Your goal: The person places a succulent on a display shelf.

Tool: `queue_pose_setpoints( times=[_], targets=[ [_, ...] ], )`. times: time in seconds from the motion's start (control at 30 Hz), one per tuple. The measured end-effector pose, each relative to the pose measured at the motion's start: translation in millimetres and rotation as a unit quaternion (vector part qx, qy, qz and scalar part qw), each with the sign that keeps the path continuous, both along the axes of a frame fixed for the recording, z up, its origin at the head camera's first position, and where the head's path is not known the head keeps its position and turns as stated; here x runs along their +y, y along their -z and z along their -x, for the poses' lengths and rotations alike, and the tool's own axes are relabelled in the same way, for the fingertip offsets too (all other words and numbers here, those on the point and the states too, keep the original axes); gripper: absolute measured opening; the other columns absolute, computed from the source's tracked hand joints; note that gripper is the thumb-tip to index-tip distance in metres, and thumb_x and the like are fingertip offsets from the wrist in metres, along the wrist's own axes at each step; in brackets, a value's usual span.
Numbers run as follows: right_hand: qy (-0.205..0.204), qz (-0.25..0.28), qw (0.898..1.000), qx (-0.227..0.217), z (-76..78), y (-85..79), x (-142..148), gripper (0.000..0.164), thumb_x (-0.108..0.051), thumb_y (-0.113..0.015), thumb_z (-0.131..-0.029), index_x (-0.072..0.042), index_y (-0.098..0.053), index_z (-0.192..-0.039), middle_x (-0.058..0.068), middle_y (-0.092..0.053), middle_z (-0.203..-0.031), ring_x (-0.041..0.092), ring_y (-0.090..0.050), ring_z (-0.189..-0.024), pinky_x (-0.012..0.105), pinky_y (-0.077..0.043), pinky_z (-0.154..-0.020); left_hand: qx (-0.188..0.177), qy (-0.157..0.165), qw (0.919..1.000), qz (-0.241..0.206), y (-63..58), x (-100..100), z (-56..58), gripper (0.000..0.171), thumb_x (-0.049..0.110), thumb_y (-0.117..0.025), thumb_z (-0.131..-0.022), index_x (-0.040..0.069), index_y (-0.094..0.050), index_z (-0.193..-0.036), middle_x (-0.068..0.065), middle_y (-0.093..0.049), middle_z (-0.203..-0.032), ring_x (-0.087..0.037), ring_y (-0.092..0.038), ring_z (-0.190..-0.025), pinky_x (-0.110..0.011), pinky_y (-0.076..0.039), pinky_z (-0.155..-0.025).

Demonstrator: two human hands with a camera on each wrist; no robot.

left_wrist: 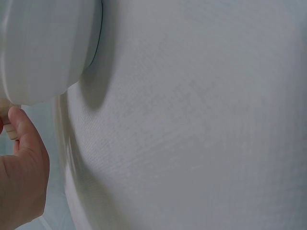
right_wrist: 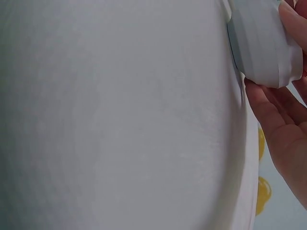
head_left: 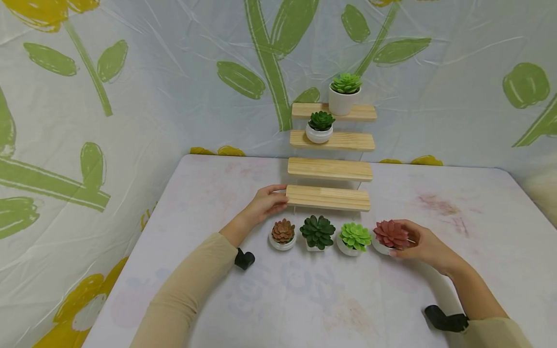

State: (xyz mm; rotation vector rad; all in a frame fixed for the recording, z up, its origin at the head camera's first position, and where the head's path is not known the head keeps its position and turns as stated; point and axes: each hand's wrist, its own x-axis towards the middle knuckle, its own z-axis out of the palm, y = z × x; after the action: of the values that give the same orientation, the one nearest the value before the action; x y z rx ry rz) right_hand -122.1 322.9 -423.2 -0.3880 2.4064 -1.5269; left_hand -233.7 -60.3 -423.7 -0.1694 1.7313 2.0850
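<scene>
My right hand [head_left: 428, 249] grips the small white pot of a red succulent [head_left: 391, 234], fingers behind it and thumb in front. The right wrist view shows that pot [right_wrist: 261, 45] low on the table, fingertips at its base. At the left end of the lowest board of a tiered wooden plant stand [head_left: 328, 197], my left hand [head_left: 265, 203] holds the board's edge between fingers and thumb. Left of the red succulent stand a bright green succulent [head_left: 355, 237], a dark green one [head_left: 318, 232] and a brown one [head_left: 283, 232], all in white pots.
On the stand's top board sits a light green succulent [head_left: 345, 92] in a taller white pot; a dark green succulent [head_left: 320, 126] is on the board below. Behind the table [head_left: 243, 309] hangs a leaf-patterned cloth [head_left: 174, 87]. Black pieces [head_left: 446, 319] are at both wrists.
</scene>
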Motion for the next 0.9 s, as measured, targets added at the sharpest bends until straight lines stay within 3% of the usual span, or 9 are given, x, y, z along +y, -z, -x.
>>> queue_pose_setpoints(
  times=[0.9],
  targets=[
    [0.041, 0.013, 0.999, 0.0, -0.3, -0.5, -6.3, 0.051, -0.003, -0.072, -0.08, -0.003, -0.048, -0.125, -0.015, -0.058, -0.112, -0.001, -0.055, -0.1, 0.021, -0.051, -0.074, -0.002, 0.0, 1.0, -0.003, 0.7, 0.1, 0.9, 0.049, -0.006, -0.06, -0.085, 0.004, -0.05, -0.132, -0.018, -0.06, -0.112, -0.011, -0.06, -0.075, -0.018, -0.053, -0.066]
  ],
)
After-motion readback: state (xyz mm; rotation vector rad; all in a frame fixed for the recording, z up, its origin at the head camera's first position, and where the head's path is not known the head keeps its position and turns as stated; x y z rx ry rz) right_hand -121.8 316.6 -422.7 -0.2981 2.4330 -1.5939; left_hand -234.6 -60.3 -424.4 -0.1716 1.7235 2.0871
